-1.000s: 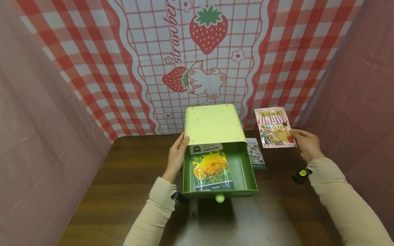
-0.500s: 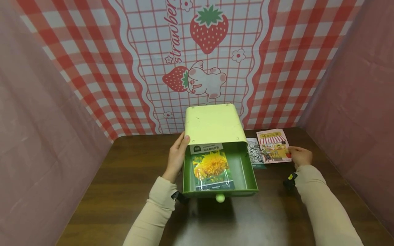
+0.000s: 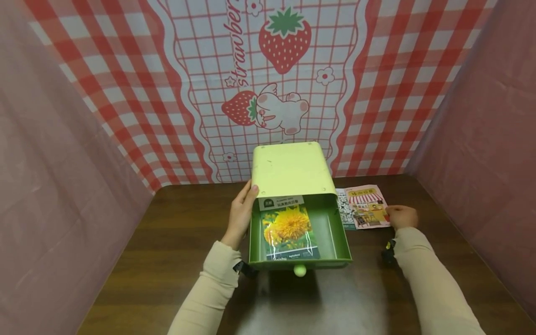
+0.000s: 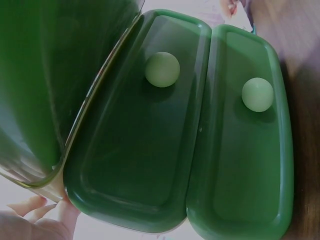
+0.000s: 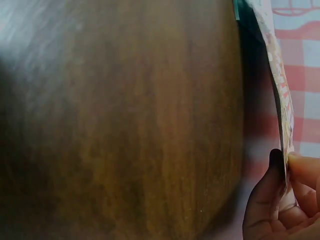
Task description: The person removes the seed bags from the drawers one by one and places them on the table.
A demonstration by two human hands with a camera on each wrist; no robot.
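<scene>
left hand, thumb apart from fingers, point(image 3: 240, 214) rests against cabinet point(image 3: 293, 170). right hand point(image 3: 404, 217) pinches pink packet point(image 3: 366, 207) by its right edge, just left of that hand. between hands: pulled-out drawer point(image 3: 328, 232), yellow-flower packet point(image 3: 289, 228) inside.

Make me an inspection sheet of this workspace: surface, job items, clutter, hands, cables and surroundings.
Surface: brown wood-grain table, with a bright reflection toward the near side.
Job items: pale-green cabinet, its top drawer open with a yellow-flower packet inside; two lower drawers shut; pink packet partly overlapping a white-patterned packet in the head view, right of the cabinet.
Clutter: nothing seen.
Hands: left hand rests against the cabinet's left side; right hand pinches the pink packet's right edge.
Cables: nothing seen.
Surroundings: red-and-white checked backdrop printed with strawberries; pink curtains on both sides.
</scene>
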